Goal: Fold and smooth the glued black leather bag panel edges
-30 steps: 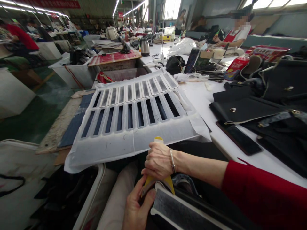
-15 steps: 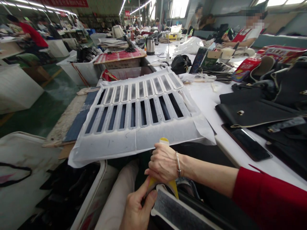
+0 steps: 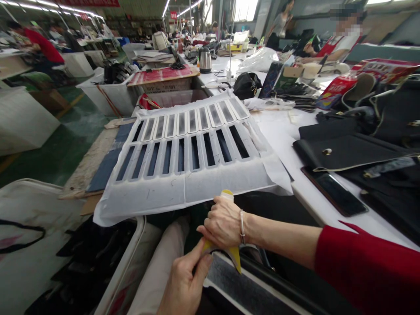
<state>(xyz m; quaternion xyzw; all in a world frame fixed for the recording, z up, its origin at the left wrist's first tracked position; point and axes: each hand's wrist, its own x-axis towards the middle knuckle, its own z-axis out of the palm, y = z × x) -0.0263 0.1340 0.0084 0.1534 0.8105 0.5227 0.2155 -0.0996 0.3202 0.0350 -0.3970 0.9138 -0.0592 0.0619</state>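
My right hand is wrapped round a yellow tool, whose yellow end sticks out above the fist and whose wide forked part shows below it. Beneath the tool lies a long dark strip with a pale rim, over my lap. My left hand pinches the near end of this strip between thumb and fingers, close to the tool. Beyond both hands, a white sheet carries a row of grey, pale-rimmed strips above a row of dark slots.
At the lower left stands a white bin with black pieces. A phone and black leather parts lie on the white table at right. Farther back are a metal kettle, a black bag and several people.
The yellow tool and my right hand have shifted very slightly, and my left hand has moved slightly left with the strip. Both grips look the same. The view has moved a little.
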